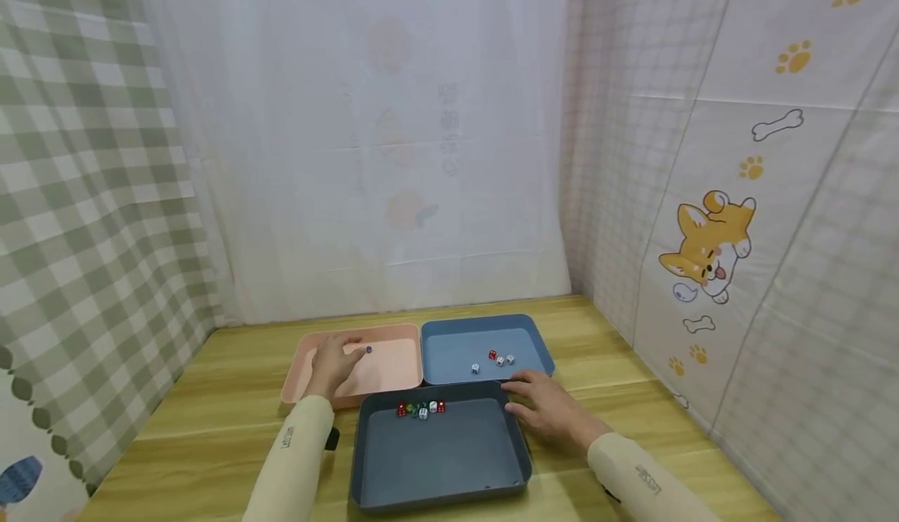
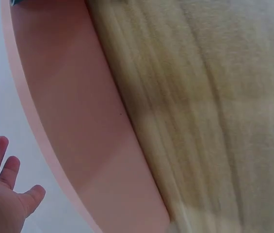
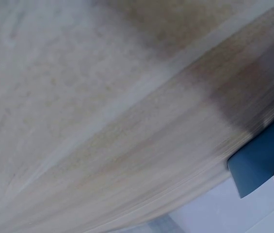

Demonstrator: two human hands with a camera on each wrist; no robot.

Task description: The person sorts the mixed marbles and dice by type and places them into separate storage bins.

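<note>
Above the pink tray (image 1: 389, 381) is my left hand (image 1: 335, 364), its fingers parted and nothing gripped between them. A small dark blue die (image 1: 368, 349) lies on the tray floor just beyond the fingertips. In the left wrist view that same hand (image 2: 3, 199) shows spread fingers over the tray's side. My right hand (image 1: 551, 409) is at the right far corner of the dark grey tray (image 1: 442, 459), fingers loosely extended over its rim. Red dice (image 1: 401, 410), white dice (image 1: 424, 413) and a green die (image 1: 410, 408) lie along that tray's far side.
Behind the dark tray, a blue tray (image 1: 456, 335) holds a red die (image 1: 492, 354) and several white dice (image 1: 475, 368). It stands beside the pink tray on the wood-patterned table (image 1: 225, 397). Cloth curtains (image 1: 379, 155) enclose the back and both sides.
</note>
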